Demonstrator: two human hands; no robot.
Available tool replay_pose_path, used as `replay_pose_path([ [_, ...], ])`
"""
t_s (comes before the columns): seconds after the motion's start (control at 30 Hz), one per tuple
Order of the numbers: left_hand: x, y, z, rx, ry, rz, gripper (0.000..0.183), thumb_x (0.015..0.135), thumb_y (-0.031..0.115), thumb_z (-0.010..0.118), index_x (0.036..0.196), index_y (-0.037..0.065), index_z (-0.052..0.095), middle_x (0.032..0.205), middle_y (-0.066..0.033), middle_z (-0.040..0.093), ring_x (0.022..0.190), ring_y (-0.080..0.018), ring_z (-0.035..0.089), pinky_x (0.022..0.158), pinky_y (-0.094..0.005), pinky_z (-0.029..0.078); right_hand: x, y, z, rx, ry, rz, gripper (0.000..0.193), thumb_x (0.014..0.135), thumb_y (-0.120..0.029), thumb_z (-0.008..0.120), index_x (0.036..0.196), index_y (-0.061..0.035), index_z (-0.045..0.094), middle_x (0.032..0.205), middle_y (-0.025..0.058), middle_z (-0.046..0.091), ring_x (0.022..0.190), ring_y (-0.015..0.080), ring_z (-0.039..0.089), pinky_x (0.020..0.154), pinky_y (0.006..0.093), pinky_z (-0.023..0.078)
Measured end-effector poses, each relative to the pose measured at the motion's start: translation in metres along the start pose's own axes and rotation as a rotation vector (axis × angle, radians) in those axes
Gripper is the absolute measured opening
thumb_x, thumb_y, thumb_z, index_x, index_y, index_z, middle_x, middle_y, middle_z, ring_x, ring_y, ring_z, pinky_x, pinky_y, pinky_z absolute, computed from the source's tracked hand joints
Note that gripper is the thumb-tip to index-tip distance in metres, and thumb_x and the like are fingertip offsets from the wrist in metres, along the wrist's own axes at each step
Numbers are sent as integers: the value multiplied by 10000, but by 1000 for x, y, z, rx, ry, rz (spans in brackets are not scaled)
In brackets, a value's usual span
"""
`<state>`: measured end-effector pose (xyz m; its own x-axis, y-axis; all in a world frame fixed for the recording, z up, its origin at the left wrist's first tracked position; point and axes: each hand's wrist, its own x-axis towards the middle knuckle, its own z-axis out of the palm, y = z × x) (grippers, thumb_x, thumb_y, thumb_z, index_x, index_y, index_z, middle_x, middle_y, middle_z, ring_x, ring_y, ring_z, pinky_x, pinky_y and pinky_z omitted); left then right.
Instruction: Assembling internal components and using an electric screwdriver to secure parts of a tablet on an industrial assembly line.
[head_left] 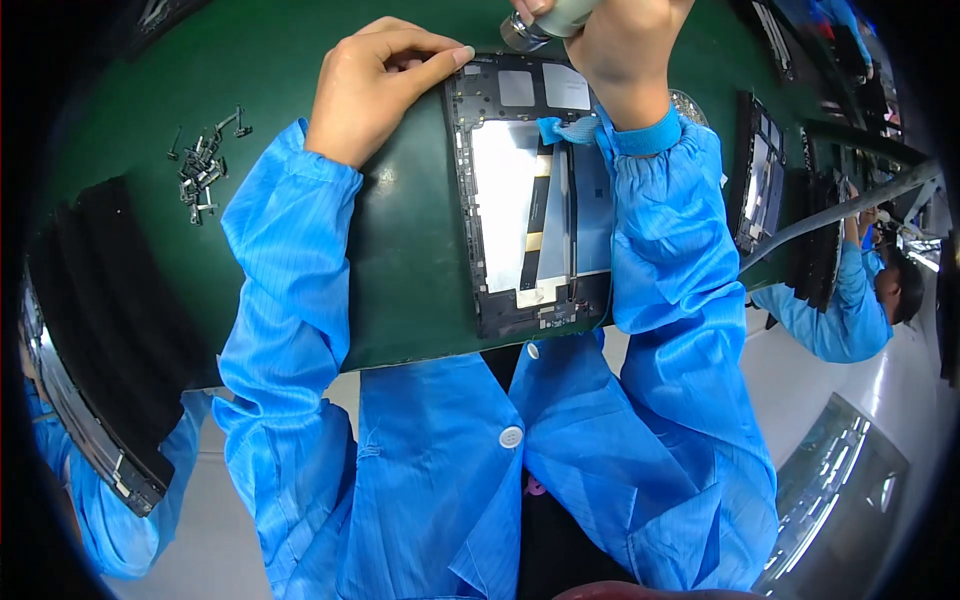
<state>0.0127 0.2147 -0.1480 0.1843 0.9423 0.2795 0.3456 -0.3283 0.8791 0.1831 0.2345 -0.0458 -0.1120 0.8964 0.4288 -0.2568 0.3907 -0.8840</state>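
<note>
An opened tablet housing (505,190) lies on the green work mat, with its black frame, silver plate and dark ribbon cable showing. My left hand (385,85) is at its far left corner, thumb and forefinger pinched together on the edge. My right hand (630,40) is raised over the far right end, wrapped round a pale cylindrical tool (570,15) with a shiny metal collar; its tip is out of sight or too unclear to make out. A blue band with a knotted end (572,130) circles my right wrist and hangs over the housing, part of which my right forearm hides.
Several small black parts (203,170) lie heaped on the left of the mat (400,260). Dark ridged racking (110,290) stands at far left. To the right are another tablet housing (762,170), a round dish (688,105), a metal bar (840,215) and a co-worker's blue sleeve (840,325).
</note>
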Motion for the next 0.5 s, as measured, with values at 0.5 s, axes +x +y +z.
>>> replay_pose_path([
  [0.5, 0, -11, -3, -14, -19, 93, 197, 900, 157, 713, 1002, -10, 730, 982, -54, 673, 783, -118, 608, 719, -261, 493, 0, 25, 13, 50, -55, 55, 148, 929, -63, 525, 1021, 49, 558, 813, 145, 649, 454, 130, 520, 435, 268, 457],
])
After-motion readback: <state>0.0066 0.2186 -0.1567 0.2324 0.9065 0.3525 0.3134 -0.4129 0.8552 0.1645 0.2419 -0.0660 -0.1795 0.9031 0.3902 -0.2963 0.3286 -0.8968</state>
